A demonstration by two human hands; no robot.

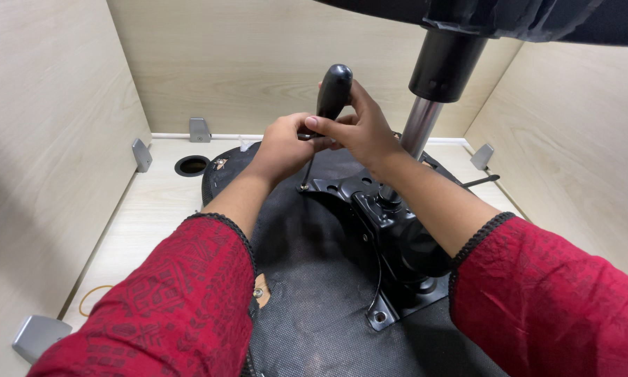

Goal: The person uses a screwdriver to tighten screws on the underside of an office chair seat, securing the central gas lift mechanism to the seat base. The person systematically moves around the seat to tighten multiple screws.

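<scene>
1. We see both hands on one tool: a screwdriver (326, 112) with a black handle, standing nearly upright, tilted slightly to the right at the top.
2. Our right hand (359, 129) grips the handle, fingers wrapped round its lower half, thumb pointing left.
3. Our left hand (284, 143) is closed low on the tool, just under the handle where the shaft starts; touching the right hand.
4. The shaft runs down from the hands, tip sitting on a screw (304, 186) at the near-left corner of the black metal mounting plate (370, 209). We can't tell whether the tip is seated in the screw head.
5. The plate lies on the upturned chair seat (314, 279), black fabric underside, directly below both forearms.
6. A chrome gas-lift column (420, 126) rises from the plate just right of the right hand, with a black sleeve above.
7. Left of the left hand: a round cable hole (192, 165) in the light wood desk (146, 223); grey corner brackets (199, 130) are at the panel joints.
8. Both arms are in red patterned sleeves (181, 307).
</scene>
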